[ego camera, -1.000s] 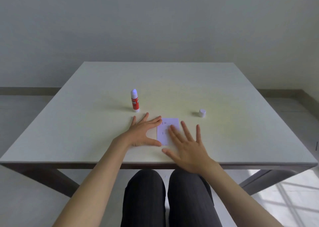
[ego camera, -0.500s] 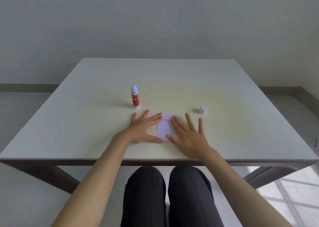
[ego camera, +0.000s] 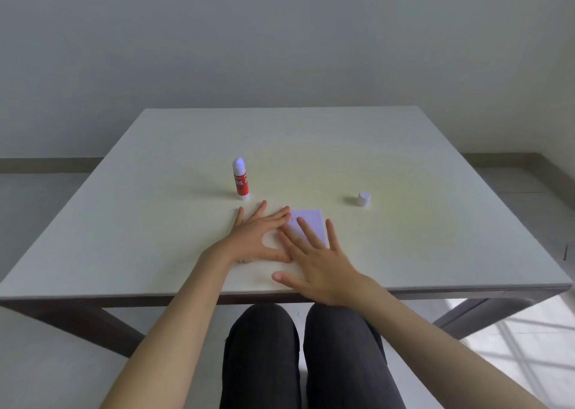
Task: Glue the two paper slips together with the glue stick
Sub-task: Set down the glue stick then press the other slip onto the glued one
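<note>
Both hands flat on white paper slips [ego camera: 308,222], near table [ego camera: 404,166] front edge.
L hand [ego camera: 258,237] & R hand [ego camera: 317,262]: fingers spread, pinching nothing; slips prob. stacked. Uncapped red glue stick [ego camera: 240,178] upright behind-left of slips, small white cap [ego camera: 363,199] behind-right.

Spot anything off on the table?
Only one thing: the glue stick stands uncapped, its white cap sitting apart to the right. Both hands lie flat on the paper. Nothing spilled or damaged.
</note>
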Demonstrator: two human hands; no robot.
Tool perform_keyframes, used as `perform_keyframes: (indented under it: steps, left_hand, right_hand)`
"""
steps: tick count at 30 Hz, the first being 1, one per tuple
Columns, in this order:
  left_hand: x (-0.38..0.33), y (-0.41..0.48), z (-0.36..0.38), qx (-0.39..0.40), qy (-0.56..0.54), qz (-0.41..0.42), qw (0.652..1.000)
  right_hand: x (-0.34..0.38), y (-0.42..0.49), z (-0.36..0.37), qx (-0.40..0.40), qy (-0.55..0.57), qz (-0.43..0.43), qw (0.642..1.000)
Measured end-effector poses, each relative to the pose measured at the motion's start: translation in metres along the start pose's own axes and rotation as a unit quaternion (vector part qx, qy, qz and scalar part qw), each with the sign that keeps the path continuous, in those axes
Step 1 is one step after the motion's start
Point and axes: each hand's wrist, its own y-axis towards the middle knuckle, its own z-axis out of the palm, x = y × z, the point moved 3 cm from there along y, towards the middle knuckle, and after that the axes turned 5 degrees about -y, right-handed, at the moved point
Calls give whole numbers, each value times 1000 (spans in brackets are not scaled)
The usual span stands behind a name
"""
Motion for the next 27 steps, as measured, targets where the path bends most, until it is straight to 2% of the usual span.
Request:
perform_keyframes:
  steps: [2,5,6,10,15,17,18,20,21,22,23,27]
  left_hand:
    - [0,0,-1,2,0,1,1000]
    - [-2,-1,-2,6,10,-5,1000]
    - [-2,0,-2,5,9,-5,1000]
    - [-2,-1,-2,4,21,-4,1000]
    - [-6,-5,-4,-17,10,15,1000]
    - [-7,-10,-9,-101,-110,30,988]
    - [-5,-14,-15,-190,-182,27,964]
    - [2,-25,-28,-413,-245,-12,877]
    - [5,-28,-34,-493,-243,-35,835]
    - [7,-27,-39,-536,-235,-60,808]
    - [9,-22,-44,-546,-232,-87,801]
    - [12,8,-50,-470,-233,-190,830]
  right_hand:
    - [-11,2,-2,-1,5,12,1000]
    - [-42,8,-11,14,14,123,992]
    - [-42,7,-10,3,8,126,992]
    - [-16,-3,3,-24,6,53,998]
    - [-20,-4,1,-26,9,60,998]
    - [-18,-5,2,-34,13,56,998]
    - [-18,-6,2,-43,13,56,997]
    - [-18,-9,-1,-69,11,59,996]
    - [-17,-10,-3,-84,19,59,995]
    - [-17,-11,-4,-100,35,59,993]
    - [-17,-12,-6,-116,62,62,989]
    - [-24,-15,-10,-174,189,72,964]
